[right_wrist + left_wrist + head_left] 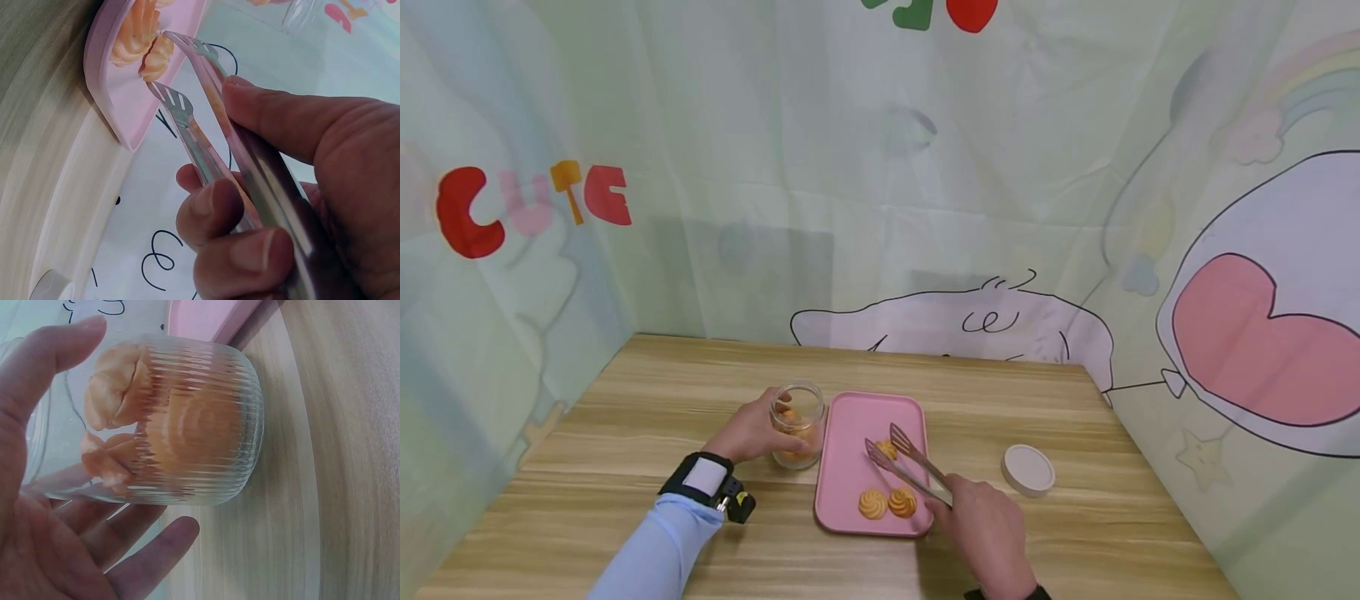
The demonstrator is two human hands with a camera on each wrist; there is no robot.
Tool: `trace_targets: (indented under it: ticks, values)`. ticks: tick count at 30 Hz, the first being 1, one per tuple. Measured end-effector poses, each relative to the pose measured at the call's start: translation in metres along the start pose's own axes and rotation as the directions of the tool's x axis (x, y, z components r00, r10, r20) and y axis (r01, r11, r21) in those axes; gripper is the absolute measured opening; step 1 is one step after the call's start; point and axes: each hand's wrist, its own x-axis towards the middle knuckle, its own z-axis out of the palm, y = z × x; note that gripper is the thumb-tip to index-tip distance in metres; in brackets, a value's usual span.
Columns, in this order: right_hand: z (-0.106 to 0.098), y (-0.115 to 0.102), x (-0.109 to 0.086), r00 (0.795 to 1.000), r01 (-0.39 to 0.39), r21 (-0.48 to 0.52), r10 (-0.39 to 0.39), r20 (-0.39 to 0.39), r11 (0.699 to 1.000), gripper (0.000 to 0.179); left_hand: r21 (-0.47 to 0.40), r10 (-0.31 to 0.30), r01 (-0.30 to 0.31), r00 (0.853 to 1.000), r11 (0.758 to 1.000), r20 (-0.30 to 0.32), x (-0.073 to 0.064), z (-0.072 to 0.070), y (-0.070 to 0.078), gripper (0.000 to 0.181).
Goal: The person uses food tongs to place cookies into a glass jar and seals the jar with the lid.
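Observation:
My left hand (747,431) grips a clear glass jar (810,411) that stands left of the pink tray (844,446). Inside the jar, several swirled cookies (115,387) show through its ribbed wall in the left wrist view. With my right hand (988,525) I hold metal tongs (269,175), thumb on one arm and fingers curled round the other. The slotted tong tips are spread on either side of a cookie (887,450) on the tray. Two more cookies, one pale (872,503) and one browner (902,502), sit side by side near the tray's front edge.
A round white lid (1028,470) lies on the wooden table (1090,525), right of the tray. Behind the table hangs a printed cloth backdrop (737,167), which also closes off the left and right sides.

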Motion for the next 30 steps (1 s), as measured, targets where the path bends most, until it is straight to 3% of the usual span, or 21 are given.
trace_targets:
  ticks: [30]
  values:
    - [-0.012,-0.003,0.002,0.999,0.036,0.042,-0.035,-0.032,0.998,0.035,0.001,-0.021,0.021,1.000,1.000,0.004,0.000,0.001,0.001,0.091]
